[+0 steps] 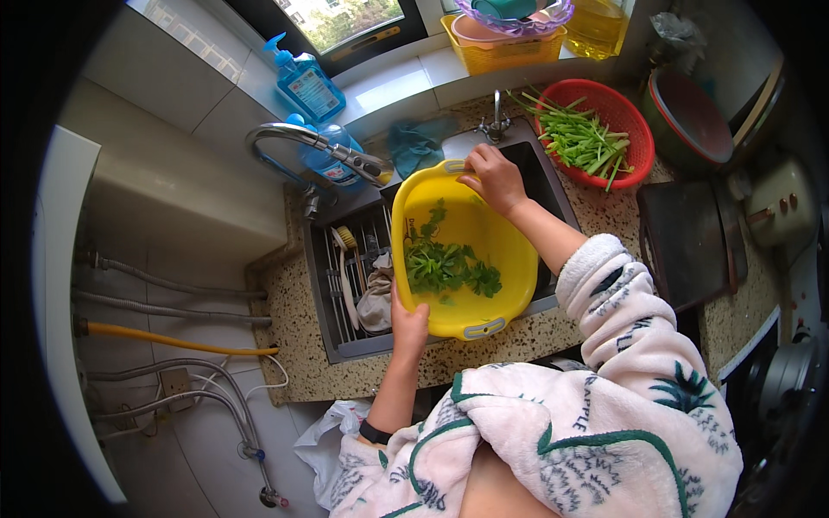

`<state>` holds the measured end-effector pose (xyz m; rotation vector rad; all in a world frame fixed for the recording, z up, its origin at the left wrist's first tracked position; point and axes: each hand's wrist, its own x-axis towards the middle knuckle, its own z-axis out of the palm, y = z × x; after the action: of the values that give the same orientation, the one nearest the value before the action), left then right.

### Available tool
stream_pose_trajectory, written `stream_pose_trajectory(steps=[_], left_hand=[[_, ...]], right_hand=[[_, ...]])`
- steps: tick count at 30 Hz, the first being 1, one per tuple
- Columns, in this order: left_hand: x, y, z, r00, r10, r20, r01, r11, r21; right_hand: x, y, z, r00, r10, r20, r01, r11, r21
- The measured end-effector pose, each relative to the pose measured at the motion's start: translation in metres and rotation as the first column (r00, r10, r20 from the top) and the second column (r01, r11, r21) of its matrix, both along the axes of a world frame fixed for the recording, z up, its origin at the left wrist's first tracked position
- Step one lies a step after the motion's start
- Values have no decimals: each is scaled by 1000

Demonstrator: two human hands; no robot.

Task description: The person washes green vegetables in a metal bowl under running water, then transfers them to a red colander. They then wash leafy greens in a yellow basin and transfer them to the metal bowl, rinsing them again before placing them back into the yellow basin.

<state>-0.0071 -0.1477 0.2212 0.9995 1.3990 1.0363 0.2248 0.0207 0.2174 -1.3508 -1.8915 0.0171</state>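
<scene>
Yellow plastic basin (496, 237) there, leafy greens (443, 268) inside. Right hand (496, 180) pinches its far rim; left hand (409, 325) clasps its side.

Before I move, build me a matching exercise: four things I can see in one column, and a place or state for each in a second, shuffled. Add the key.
Column one
1. Left hand
2. Red colander
3. Right hand
4. Leafy greens

Column two
A. At the far rim of the yellow basin
B. Lying inside the yellow basin
C. At the near left part of the yellow basin
D. Holding long green stalks

Right pairs: 1-C, 2-D, 3-A, 4-B
</scene>
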Motion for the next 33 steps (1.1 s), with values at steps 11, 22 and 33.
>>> stream_pose_trajectory(steps=[11,22,33], left_hand=[[-5,6,1,998,40,-41,-43,996,-83],[-12,8,-8,1000,16,-2,-16,998,-65],[-6,10,-2,1000,27,11,-26,996,-85]], right_hand=[[26,-30,-7,963,-190,-189,166,977,-135],[53,-101,5,880,-69,-470,118,990,75],[82,-161,17,-152,-286,-946,-493,851,-178]])
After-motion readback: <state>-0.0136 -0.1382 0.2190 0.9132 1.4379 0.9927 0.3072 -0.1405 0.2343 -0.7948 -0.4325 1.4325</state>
